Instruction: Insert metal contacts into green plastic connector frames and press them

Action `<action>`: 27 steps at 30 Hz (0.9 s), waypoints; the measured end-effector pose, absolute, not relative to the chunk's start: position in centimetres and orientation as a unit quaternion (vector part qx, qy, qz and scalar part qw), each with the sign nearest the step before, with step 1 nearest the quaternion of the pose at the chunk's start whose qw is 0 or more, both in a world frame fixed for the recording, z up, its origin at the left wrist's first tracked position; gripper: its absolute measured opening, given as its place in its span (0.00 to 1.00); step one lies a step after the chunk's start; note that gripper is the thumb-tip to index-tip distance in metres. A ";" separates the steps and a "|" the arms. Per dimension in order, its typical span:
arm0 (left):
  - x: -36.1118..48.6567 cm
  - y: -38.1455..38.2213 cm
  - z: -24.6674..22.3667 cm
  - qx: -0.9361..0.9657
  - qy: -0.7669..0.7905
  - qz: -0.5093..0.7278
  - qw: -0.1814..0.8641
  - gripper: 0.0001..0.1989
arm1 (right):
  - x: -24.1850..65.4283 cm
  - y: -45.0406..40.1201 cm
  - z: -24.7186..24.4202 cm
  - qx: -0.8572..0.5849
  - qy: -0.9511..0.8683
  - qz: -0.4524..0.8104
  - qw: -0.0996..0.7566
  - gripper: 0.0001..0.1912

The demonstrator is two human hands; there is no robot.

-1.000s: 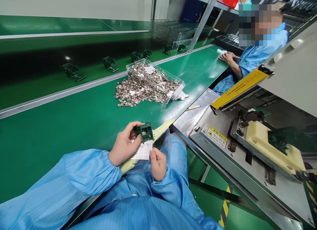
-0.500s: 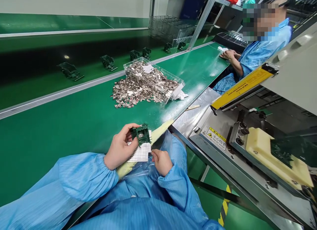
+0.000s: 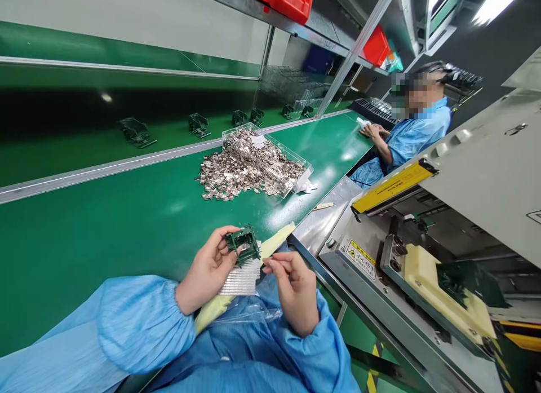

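Note:
My left hand (image 3: 206,272) grips a dark green plastic frame (image 3: 243,242) with a square opening, and a silver strip of small metal pieces (image 3: 239,281) sits just under it against the same hand. My right hand (image 3: 295,288) is apart from the frame, to its right. Its thumb and forefinger pinch together close to the strip's edge, with nothing visible between them. A pale yellow foam strip (image 3: 275,241) runs behind both hands, and a clear plastic bag (image 3: 249,311) lies on my lap.
A heap of silver metal pieces (image 3: 230,173) spills from a clear plastic box (image 3: 270,159) on the green bench (image 3: 105,226). On the right stands a machine with a yellow guard (image 3: 393,187). A co-worker (image 3: 406,139) sits beyond, and green parts line a far belt (image 3: 198,125).
My right hand has lifted off the strip and moved right, its fingers pinched. The green frame has turned in my left hand. The whole view has shifted as my head moved back.

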State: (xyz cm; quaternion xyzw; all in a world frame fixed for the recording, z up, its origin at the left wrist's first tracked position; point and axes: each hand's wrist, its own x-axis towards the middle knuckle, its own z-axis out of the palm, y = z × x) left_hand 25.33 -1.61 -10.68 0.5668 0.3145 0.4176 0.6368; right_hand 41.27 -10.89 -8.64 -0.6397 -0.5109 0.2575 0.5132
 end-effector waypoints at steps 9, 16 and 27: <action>24.9 -1.9 -11.0 0.587 0.277 0.416 0.636 0.16 | 37.6 -7.3 -9.2 -0.620 -0.563 0.083 0.541 0.04; 24.7 -2.4 -11.2 0.627 0.283 0.409 0.600 0.15 | 37.5 -7.0 -9.0 -0.648 -0.517 0.155 0.537 0.05; 24.8 -3.0 -10.2 0.633 0.280 0.410 0.594 0.14 | 35.8 -7.6 -9.6 -0.572 -0.378 0.295 0.666 0.12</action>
